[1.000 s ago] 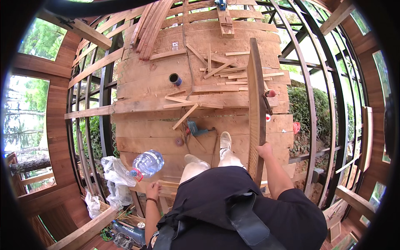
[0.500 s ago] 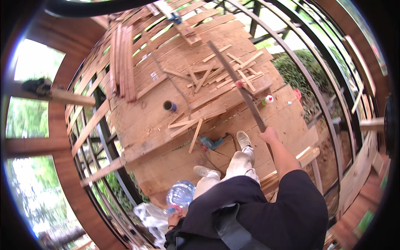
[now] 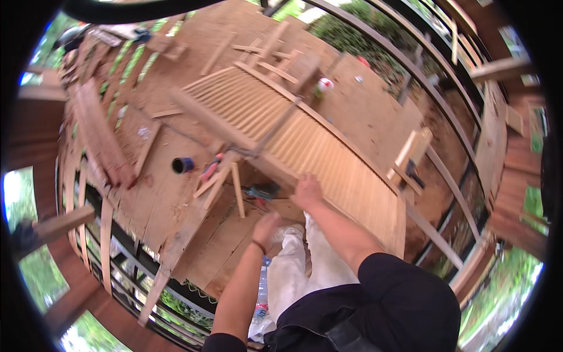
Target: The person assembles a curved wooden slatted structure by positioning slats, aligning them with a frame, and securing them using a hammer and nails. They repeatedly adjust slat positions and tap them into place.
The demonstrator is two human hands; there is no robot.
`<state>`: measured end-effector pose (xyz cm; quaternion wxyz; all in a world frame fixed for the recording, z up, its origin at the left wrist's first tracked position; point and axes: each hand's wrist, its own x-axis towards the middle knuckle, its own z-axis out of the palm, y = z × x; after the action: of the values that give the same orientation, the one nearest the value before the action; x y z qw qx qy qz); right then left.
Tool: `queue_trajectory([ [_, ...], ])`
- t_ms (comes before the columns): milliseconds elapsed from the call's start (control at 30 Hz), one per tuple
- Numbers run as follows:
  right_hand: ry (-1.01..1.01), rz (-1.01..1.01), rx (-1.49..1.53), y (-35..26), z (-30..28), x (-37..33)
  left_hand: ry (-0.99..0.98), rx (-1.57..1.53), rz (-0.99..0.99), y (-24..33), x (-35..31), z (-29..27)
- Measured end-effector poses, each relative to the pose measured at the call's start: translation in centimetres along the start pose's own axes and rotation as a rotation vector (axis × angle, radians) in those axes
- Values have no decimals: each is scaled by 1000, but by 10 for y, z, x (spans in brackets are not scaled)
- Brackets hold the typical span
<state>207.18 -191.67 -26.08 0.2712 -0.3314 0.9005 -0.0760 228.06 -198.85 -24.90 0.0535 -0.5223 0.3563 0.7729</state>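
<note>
Presently on the wooden platform [image 3: 146, 193], counted:

Slatted wooden panel [image 3: 305, 135]: one, large, tilted above the boards, its near edge by the person's knees.
Right hand [image 3: 308, 190]: one, fingers closed over the panel's near lower edge, holding it up.
Left hand [image 3: 267, 227]: one, just below that edge and close to the right hand; fingers curled, and whether it grips anything cannot be told.
Long batten [image 3: 208, 120]: one, lying slantwise across the panel's upper face.
Dark cup [image 3: 182, 165]: one, on its side on the boards, left of the panel, apart from both hands.
Loose short sticks [image 3: 223, 182]: about three, crossed beside the cup.
Teal power tool [image 3: 263, 191]: one, on the floor under the panel's edge, near the left hand.
Plastic bottle [image 3: 262, 290]: one, clear, by the left forearm.
Stacked planks [image 3: 99, 132]: one pile, at the platform's left rim.
</note>
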Motion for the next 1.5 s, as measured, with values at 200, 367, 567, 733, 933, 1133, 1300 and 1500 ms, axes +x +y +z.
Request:
queue_trajectory([
  [200, -92, -16, 131, 14, 37, -1, 245, -340, -202, 27, 116, 66],
  [367, -82, -85, 300, 91, 42, -38, 425, -166, -109, -12, 141, 75],
  [567, -237, 37, 220, 171, 65, -82, 529, -27, -131, -36, 157, 82],
  [733, -281, 1, 120, 152, 73, -61, 543, 28, -168, -63, 173, 59],
  [933, -224, 54, -2, 122, 97, -59, 526, 125, -132, -64, 168, 53],
  [1133, -172, 14, -62, 103, 114, -66, 444, 116, -65, -72, 165, 43],
  [1300, -202, -29, -144, 99, 135, -58, 331, -257, -51, -105, 178, 26],
  [1500, -235, -3, -194, 102, 167, -46, 158, -479, -147, -109, 177, 1],
])
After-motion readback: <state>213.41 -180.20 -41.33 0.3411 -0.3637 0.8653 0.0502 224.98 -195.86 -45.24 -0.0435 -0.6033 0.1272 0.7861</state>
